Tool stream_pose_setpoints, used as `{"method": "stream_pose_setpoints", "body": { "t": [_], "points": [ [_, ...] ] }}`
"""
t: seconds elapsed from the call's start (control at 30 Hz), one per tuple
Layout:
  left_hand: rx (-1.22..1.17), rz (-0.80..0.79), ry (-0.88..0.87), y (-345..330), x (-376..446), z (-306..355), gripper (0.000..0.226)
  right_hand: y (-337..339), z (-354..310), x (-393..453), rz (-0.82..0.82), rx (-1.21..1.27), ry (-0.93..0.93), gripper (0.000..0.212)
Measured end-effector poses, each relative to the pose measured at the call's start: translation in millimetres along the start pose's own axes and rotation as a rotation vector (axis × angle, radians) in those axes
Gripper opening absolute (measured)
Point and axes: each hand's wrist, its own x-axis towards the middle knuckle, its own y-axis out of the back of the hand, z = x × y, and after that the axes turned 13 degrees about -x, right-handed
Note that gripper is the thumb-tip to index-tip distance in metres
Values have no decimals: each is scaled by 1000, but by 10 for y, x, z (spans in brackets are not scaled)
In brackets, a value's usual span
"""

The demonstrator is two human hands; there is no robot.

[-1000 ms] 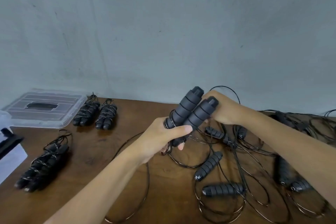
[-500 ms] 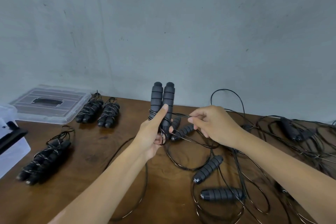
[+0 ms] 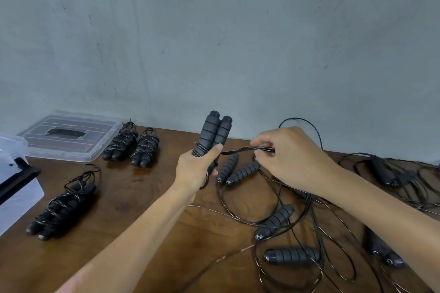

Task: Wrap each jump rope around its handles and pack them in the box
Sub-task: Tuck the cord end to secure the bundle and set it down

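Above the table's middle, just past twelve o'clock of the left forearm: paired foam handles (image 3: 214, 134) held upright and side by side, lower ends clenched in the left hand (image 3: 195, 171), thumb pressed against the shaft over the first few turns of cord. Leading off toward three o'clock, a taut doubled run of black cord (image 3: 245, 149), pinched between thumb and fingers of the right hand (image 3: 289, 156).

Likely trouble, judged from this: slack on the pinch, and the turns near the thumb loosening or sliding down off the handle ends. Too hard a pull, and the two handles splaying apart in the left grip. Below the right hand, at four to five o'clock, a tangle of loose ropes (image 3: 309, 221) with several unwrapped handles (image 3: 291, 256) lying among the loops; hard to tell which strand belongs to the rope in hand, so a snag on a neighbouring loop could drag another handle along or knot the run mid-wrap.

Off toward nine to ten o'clock, three finished bundles: two side by side (image 3: 132, 145) near the far edge, one closer (image 3: 63, 209). Behind them a clear plastic lid (image 3: 69, 135) lying flat, and at the left edge a clear box (image 3: 14, 185), only partly in view. Plenty still unwrapped; nothing visibly packed yet, though the box interior cannot be seen.
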Motion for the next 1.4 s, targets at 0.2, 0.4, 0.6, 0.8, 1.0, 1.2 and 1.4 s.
{"method": "stream_pose_setpoints", "body": {
  "t": [0.2,0.4,0.6,0.8,1.0,1.2,1.4],
  "points": [
    [253,-172,-29,-24,-34,120,38,234,-87,122,11,-204,90,20],
    [492,-377,-119,-93,-59,281,47,448,-219,274,-34,-388,203,17],
    [775,-482,-198,-133,-124,455,43,518,-202,411,-21,-432,270,18],
    [878,-535,-317,-67,-149,547,42,517,-72,554,-49,-229,252,14],
    [693,-612,-395,39,-236,590,27,420,173,708,-171,198,132,9],
    [360,-632,-325,80,-300,595,16,158,214,641,-309,737,0,30],
    [47,-466,-180,55,-229,501,50,-17,231,506,-235,532,62,34]
  ]
}}
